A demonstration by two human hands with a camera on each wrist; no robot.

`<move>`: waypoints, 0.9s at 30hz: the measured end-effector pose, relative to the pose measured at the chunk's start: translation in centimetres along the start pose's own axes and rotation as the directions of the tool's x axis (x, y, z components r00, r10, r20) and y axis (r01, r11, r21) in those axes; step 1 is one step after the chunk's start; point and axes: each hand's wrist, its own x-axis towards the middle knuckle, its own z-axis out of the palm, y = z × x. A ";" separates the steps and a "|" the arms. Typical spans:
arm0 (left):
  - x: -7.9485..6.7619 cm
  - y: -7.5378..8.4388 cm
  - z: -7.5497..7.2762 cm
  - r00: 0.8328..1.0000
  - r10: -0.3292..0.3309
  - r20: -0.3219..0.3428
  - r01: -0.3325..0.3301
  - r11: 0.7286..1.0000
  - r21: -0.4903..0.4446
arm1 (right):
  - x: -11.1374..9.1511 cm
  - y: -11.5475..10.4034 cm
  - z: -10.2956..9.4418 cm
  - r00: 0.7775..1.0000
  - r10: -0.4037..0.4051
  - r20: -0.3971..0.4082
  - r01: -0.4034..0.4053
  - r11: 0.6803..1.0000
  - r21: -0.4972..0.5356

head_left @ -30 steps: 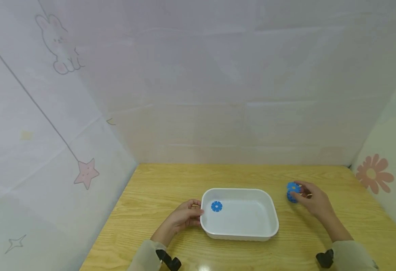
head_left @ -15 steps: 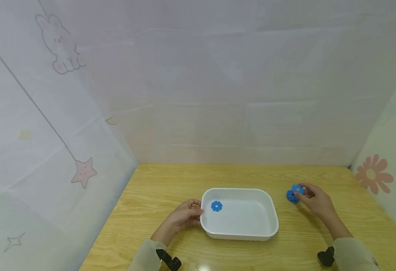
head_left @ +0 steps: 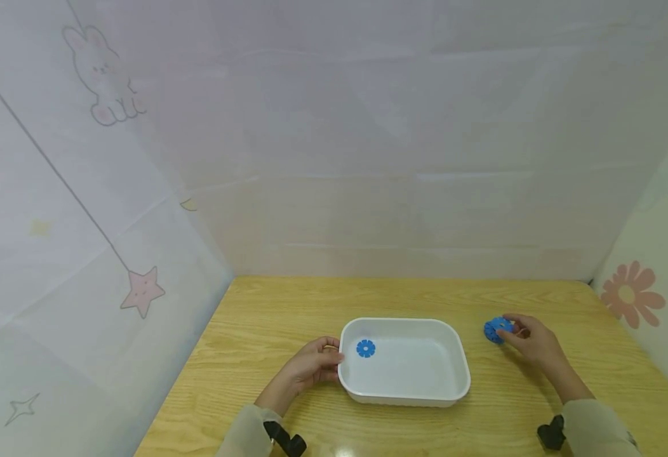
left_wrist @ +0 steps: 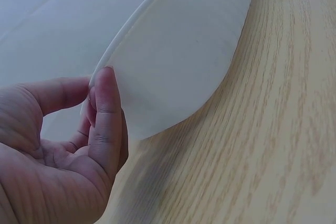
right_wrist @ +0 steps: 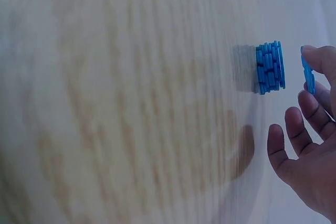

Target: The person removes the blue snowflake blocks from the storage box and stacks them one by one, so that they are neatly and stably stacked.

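Observation:
My left hand grips the left rim of a white rectangular tray, thumb and fingers pinching its edge in the left wrist view. One blue flower-shaped disc with a notched edge lies flat inside the tray, near that hand. To the right of the tray, my right hand pinches another blue notched disc between thumb and finger, its other fingers spread loosely. Close below this disc stands a short stack of similar blue discs, apart from the held one in the right wrist view and partly covered by it in the head view.
The light wooden table carries the tray and the stack. A pale curtain hangs behind it, with printed panels on both sides. Black straps sit at both sleeve cuffs.
My right hand has shifted slightly right and toward me with the pinched disc, which now overlaps the stack in the head view. The left hand and tray have stayed put.

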 end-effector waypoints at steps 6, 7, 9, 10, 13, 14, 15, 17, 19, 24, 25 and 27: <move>0.0 0.0 0.0 1.000 -0.004 0.000 0.004 1.000 -0.005 | 0.1 0.3 0.1 1.000 -0.007 -0.003 0.007 1.000 -0.019; 0.0 0.0 0.0 1.000 -0.004 0.000 0.004 1.000 -0.006 | 0.2 0.4 0.1 1.000 -0.007 0.002 0.007 1.000 -0.020; 0.0 0.0 0.0 1.000 -0.004 0.000 0.004 1.000 -0.008 | 0.2 0.4 0.2 1.000 -0.001 0.004 0.002 1.000 -0.021; 0.0 0.0 0.0 1.000 -0.005 0.000 0.005 1.000 -0.009 | 0.3 0.4 0.3 1.000 0.001 0.005 -0.001 1.000 -0.022; 0.0 0.0 0.0 1.000 -0.006 0.000 0.006 1.000 -0.007 | 0.3 0.4 0.3 1.000 -0.001 0.014 0.001 1.000 -0.020; 0.0 0.0 0.0 1.000 -0.007 0.000 0.007 1.000 -0.006 | 0.3 0.4 0.3 1.000 -0.002 0.014 0.002 1.000 -0.017; 0.0 0.0 0.0 1.000 -0.007 0.000 0.007 1.000 -0.004 | 0.3 0.4 0.3 1.000 -0.004 0.016 0.004 1.000 -0.015; 0.0 0.0 0.0 1.000 -0.006 0.000 0.006 1.000 -0.003 | 0.4 0.5 0.4 1.000 -0.007 0.017 0.007 1.000 -0.014; 0.0 0.0 0.0 1.000 -0.005 0.000 0.005 1.000 0.000 | 0.4 0.5 0.4 1.000 -0.009 0.014 0.009 1.000 -0.012; 0.0 -0.1 -0.1 1.000 -0.004 -0.001 0.004 1.000 0.000 | 0.5 0.5 0.5 1.000 -0.018 0.024 0.019 1.000 -0.011; 0.0 -0.1 -0.1 1.000 -0.004 -0.004 0.004 1.000 0.001 | 0.5 0.4 0.5 0.999 -0.021 0.027 0.021 1.000 -0.007; 0.0 0.0 0.0 1.000 -0.005 -0.010 0.005 1.000 0.005 | 0.5 0.3 0.4 0.999 -0.027 0.034 0.027 1.000 -0.002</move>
